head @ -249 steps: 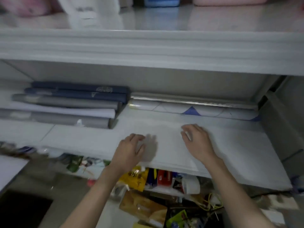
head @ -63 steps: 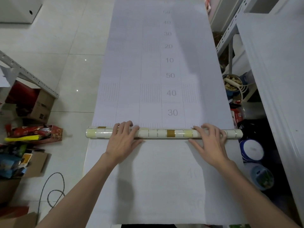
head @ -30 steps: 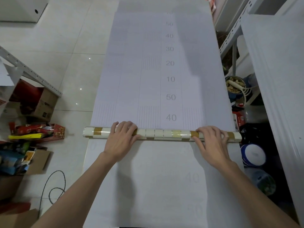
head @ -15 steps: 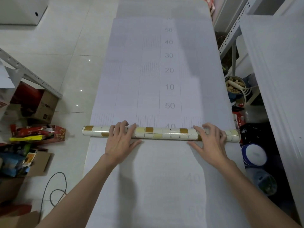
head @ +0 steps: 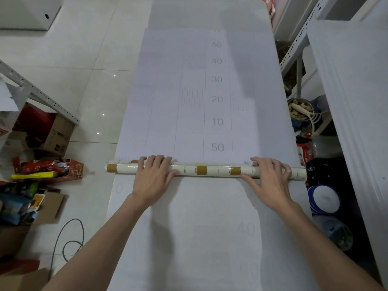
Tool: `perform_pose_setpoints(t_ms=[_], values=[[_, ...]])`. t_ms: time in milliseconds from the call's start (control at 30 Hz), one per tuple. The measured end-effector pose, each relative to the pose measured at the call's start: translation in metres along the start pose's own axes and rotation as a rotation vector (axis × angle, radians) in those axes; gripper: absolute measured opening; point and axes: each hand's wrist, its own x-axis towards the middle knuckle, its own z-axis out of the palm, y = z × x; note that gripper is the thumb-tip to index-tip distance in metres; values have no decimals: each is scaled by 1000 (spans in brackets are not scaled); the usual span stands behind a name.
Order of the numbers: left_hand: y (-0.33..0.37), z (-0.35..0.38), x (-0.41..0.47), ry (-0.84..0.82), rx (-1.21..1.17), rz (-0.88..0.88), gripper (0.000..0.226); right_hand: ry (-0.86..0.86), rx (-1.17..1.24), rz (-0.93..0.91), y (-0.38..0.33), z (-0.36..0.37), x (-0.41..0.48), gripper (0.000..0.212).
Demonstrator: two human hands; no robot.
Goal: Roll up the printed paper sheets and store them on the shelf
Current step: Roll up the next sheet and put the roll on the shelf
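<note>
Across the pale printed sheet [head: 189, 127], the roll [head: 201, 170] lies crosswise, cream with brown squares on its outside. The left hand [head: 152, 178] rests left of the roll's middle and the right hand [head: 269, 181] near its right end. The fingers of both lie extended over the roll's top, pressing down, not clamped round it. Beyond the roll the sheet runs flat, with "50" printed just past it.

Judgement: rolling is in hand with much sheet left, and storage has not begun. The next move calls for an even forward push from both hands, keeping the roll's ends square. The shelf rack [head: 296, 42] stands right of the roll.
</note>
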Motion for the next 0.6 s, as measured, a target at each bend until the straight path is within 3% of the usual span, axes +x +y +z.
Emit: perform_pose_setpoints(t_ms=[133,467,600], values=[[-6,3,-3,-59,0,68,50,-18,-12,13,1,2,-4,46],[-7,-1,-12,-21,-73,55,43,-22,20,13,-1,0,-10,55],[-4,-2,-10,-28,10,50,52,-14,-9,-29,0,-2,-7,61]])
